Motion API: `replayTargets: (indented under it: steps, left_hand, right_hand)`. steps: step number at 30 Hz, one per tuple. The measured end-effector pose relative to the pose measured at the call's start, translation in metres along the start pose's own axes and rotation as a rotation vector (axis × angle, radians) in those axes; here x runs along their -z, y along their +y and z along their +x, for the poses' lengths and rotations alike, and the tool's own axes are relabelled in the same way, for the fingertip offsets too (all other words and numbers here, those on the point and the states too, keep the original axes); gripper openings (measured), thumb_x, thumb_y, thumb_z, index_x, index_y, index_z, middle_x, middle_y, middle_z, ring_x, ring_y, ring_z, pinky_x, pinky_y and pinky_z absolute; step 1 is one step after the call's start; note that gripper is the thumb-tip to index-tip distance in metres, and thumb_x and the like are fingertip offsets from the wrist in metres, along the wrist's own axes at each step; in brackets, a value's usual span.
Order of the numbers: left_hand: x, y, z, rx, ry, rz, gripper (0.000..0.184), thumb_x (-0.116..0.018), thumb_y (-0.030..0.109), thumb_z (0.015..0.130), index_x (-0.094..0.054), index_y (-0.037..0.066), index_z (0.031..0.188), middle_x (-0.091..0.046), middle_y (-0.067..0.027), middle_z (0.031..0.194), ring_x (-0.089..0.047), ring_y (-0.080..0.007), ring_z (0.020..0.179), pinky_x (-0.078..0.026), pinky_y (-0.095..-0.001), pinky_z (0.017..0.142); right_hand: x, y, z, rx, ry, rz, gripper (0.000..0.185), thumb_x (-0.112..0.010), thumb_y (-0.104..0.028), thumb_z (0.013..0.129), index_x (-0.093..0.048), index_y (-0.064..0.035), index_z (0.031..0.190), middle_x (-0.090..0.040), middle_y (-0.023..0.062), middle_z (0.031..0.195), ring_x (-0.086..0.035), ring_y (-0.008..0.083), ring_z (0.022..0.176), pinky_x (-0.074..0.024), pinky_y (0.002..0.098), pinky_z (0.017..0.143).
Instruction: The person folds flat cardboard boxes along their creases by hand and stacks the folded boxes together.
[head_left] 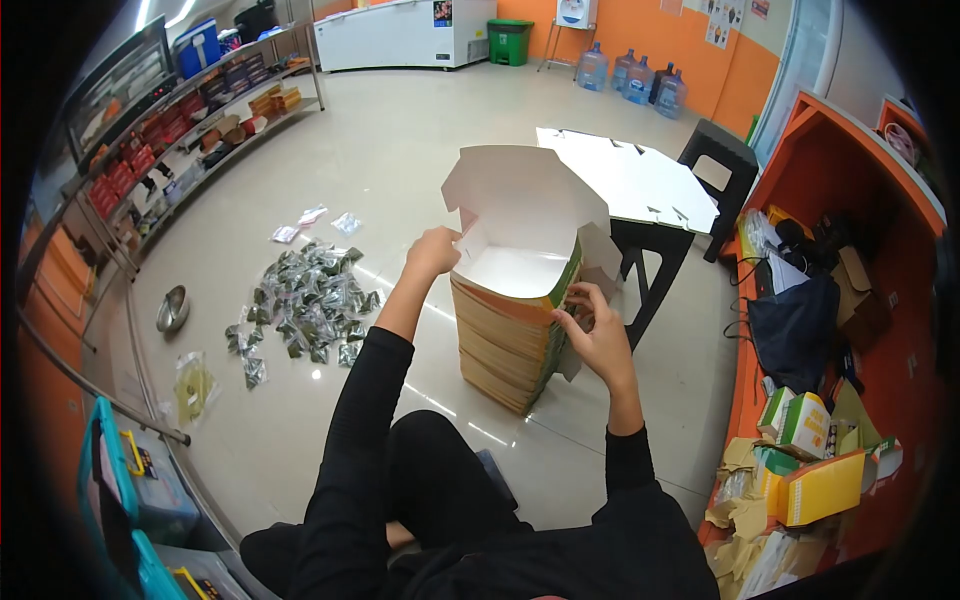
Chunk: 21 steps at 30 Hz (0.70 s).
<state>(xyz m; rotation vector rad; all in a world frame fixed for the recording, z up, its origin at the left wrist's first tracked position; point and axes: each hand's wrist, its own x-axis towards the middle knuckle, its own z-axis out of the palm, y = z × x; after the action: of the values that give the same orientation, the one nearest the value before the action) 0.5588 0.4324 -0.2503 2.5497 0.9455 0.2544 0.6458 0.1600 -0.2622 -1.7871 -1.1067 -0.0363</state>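
A cardboard food box (510,268) with a white inside stands open on top of a tall stack of nested boxes (500,350). Its large back flap rises upright. My left hand (433,252) is closed at the box's left wall, with its fingertips partly hidden behind the edge. At the front right corner, my right hand (600,335) pinches the box's green and orange side between thumb and fingers. Flat white cardboard blanks (625,175) lie on a black stool (655,255) behind the stack, to the right.
A pile of small clear packets (310,300) lies on the floor to the left, near a metal bowl (173,310). An orange cabinet (745,440) holding bags and cartons stands right. Teal-lidded bins (150,490) are at lower left, below a metal shelf rack (200,130).
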Motion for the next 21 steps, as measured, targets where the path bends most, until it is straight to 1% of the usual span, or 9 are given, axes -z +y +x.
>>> replayTargets:
  steps: [4,6,10,12,13,15,17,19,21]
  left_hand:
    - [0.000,0.003,0.002,0.021,0.015,0.024,0.042,-0.053,0.011,0.068,-0.061,0.023,0.107,-0.061,-0.0115,0.099,-0.058,-0.0289,0.092,-0.047,-0.0377,0.079]
    - [-0.005,-0.005,0.010,-0.012,0.032,0.063,0.043,-0.053,0.011,0.068,-0.060,0.024,0.108,-0.061,-0.0105,0.100,-0.058,-0.0281,0.092,-0.047,-0.0376,0.078]
    - [-0.008,-0.013,0.020,-0.054,-0.026,0.079,0.045,-0.052,0.010,0.068,-0.059,0.027,0.110,-0.061,-0.0094,0.101,-0.058,-0.0272,0.094,-0.047,-0.0368,0.078]
    - [0.003,-0.002,0.008,-0.011,-0.049,0.069,0.037,-0.055,0.014,0.070,-0.061,0.020,0.106,-0.061,-0.0110,0.100,-0.058,-0.0272,0.093,-0.048,-0.0365,0.077]
    - [0.004,0.005,0.001,-0.010,-0.053,0.068,0.037,-0.055,0.014,0.070,-0.061,0.020,0.106,-0.061,-0.0110,0.100,-0.058,-0.0272,0.093,-0.048,-0.0365,0.077]
    - [0.003,0.025,-0.020,0.039,0.229,0.402,0.031,-0.059,0.024,0.073,-0.062,0.009,0.099,-0.061,-0.0142,0.097,-0.058,-0.0272,0.091,-0.048,-0.0359,0.075]
    - [0.003,0.048,-0.037,-0.194,0.470,0.274,0.035,-0.062,0.032,0.075,-0.062,0.001,0.090,-0.063,-0.0160,0.085,-0.060,-0.0326,0.078,-0.047,-0.0380,0.070]
    - [0.006,0.077,-0.041,-0.279,0.206,-0.086,0.040,-0.059,0.039,0.075,-0.062,0.002,0.091,-0.062,-0.0175,0.088,-0.060,-0.0327,0.081,-0.047,-0.0373,0.071]
    - [0.002,0.109,-0.046,-0.350,-0.032,-0.245,0.046,-0.059,0.045,0.073,-0.062,0.002,0.090,-0.062,-0.0180,0.087,-0.060,-0.0312,0.081,-0.047,-0.0367,0.070]
  right_hand:
    - [0.003,0.001,0.001,0.100,0.040,-0.210,0.035,-0.068,-0.029,0.072,-0.057,-0.0038,0.093,-0.061,0.0089,0.077,-0.056,0.0216,0.063,-0.0449,0.0317,0.056]
    - [0.001,0.004,0.002,0.176,0.081,-0.284,0.027,-0.069,-0.023,0.070,-0.059,-0.0049,0.088,-0.062,0.0029,0.077,-0.052,0.0171,0.061,-0.0427,0.0265,0.054]
    - [0.003,0.003,0.003,0.229,0.072,-0.313,0.027,-0.069,-0.024,0.070,-0.060,-0.0054,0.088,-0.062,0.0017,0.075,-0.053,0.0173,0.063,-0.0427,0.0274,0.054]
    - [0.003,0.003,0.003,0.246,0.065,-0.326,0.027,-0.070,-0.025,0.069,-0.060,-0.0062,0.086,-0.061,0.0010,0.072,-0.052,0.0168,0.065,-0.0425,0.0276,0.055]
    - [0.003,0.003,0.003,0.243,0.063,-0.326,0.027,-0.070,-0.025,0.069,-0.060,-0.0062,0.086,-0.061,0.0010,0.072,-0.052,0.0168,0.065,-0.0425,0.0276,0.055]
    - [0.005,0.001,0.005,0.176,0.028,-0.268,0.025,-0.070,-0.029,0.067,-0.060,-0.0089,0.078,-0.059,0.0008,0.072,-0.052,0.0204,0.067,-0.0443,0.0310,0.058]
    - [0.008,0.002,0.008,0.169,-0.034,-0.265,0.025,-0.070,-0.029,0.067,-0.059,-0.0087,0.076,-0.059,0.0004,0.072,-0.052,0.0205,0.068,-0.0441,0.0313,0.060]
    - [0.009,-0.001,0.010,0.169,-0.111,-0.270,0.024,-0.070,-0.029,0.067,-0.059,-0.0086,0.075,-0.059,0.0000,0.073,-0.051,0.0206,0.070,-0.0440,0.0316,0.061]
    - [0.010,-0.006,0.011,0.158,-0.145,-0.285,0.024,-0.070,-0.027,0.066,-0.059,-0.0079,0.073,-0.059,-0.0004,0.073,-0.050,0.0216,0.070,-0.0433,0.0322,0.062]
